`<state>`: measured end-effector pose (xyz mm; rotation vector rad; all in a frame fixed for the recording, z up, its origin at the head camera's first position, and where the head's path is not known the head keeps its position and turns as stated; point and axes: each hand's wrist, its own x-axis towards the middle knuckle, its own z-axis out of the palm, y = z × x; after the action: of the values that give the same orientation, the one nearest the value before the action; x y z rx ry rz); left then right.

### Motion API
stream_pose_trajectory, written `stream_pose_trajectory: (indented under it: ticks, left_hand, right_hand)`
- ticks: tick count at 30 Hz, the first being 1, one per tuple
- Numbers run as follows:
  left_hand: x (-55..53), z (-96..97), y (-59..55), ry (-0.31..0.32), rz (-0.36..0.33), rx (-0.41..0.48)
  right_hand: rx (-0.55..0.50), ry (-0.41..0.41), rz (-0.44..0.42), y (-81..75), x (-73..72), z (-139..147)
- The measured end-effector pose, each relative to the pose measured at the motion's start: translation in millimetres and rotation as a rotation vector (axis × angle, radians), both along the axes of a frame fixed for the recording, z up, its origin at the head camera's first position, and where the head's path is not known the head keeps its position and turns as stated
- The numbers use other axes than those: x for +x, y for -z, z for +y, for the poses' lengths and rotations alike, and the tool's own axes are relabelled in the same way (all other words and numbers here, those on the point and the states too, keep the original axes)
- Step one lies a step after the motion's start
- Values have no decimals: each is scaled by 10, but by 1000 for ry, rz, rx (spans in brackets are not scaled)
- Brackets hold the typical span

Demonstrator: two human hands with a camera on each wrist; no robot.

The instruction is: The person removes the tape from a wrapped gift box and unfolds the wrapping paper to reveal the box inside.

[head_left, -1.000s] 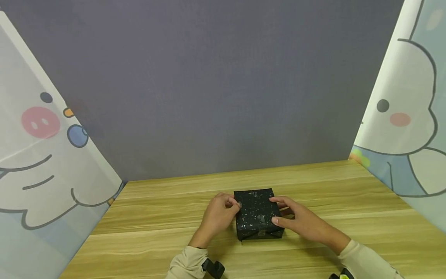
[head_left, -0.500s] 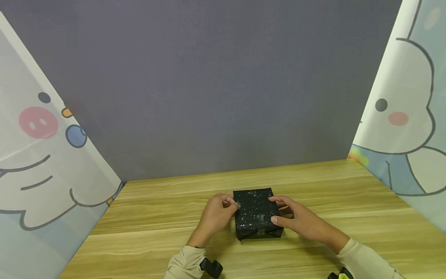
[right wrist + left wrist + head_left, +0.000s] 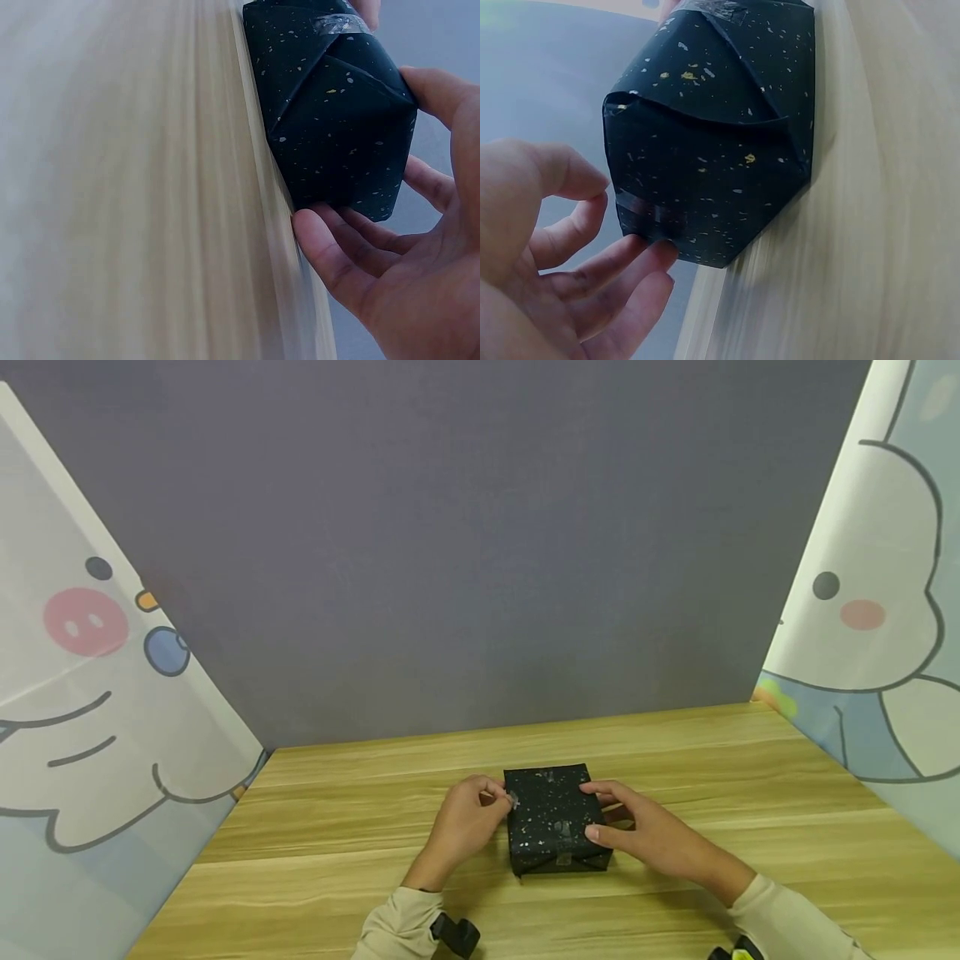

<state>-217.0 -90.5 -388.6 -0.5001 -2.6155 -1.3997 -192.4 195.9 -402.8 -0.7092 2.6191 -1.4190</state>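
A box wrapped in black speckled paper [image 3: 551, 814] lies on the wooden table, with folded flaps on its ends and strips of clear tape. My left hand [image 3: 468, 818] is at its left edge, thumb and forefinger tips together at a small piece of clear tape [image 3: 513, 800]. In the left wrist view, the other fingers of my left hand [image 3: 577, 255] touch the box's end near its lower edge. My right hand [image 3: 648, 835] holds the right side, thumb on the top edge. In the right wrist view, the fingers [image 3: 360, 244] lie against the end.
The pale wooden table [image 3: 315, 827] spreads out on both sides of the box. A grey panel [image 3: 480, 552] rises behind it. Cartoon-printed panels [image 3: 75, 693] flank the table. Each wrist carries a strapped black device [image 3: 455, 935].
My left thumb and forefinger have shifted slightly left, showing more of the tape at the box's edge. The box and my right hand stay in place.
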Motion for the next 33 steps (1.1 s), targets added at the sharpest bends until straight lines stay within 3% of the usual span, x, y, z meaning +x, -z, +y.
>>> stream_pose_trajectory:
  ticks: [18,33]
  left_hand:
    - [-21,-32,5,-5,-31,18]
    - [-50,-77,3,13,13,7]
  right_hand:
    - [-13,-3,-5,-5,7,-23]
    - [-12,6,-6,2,5,-15]
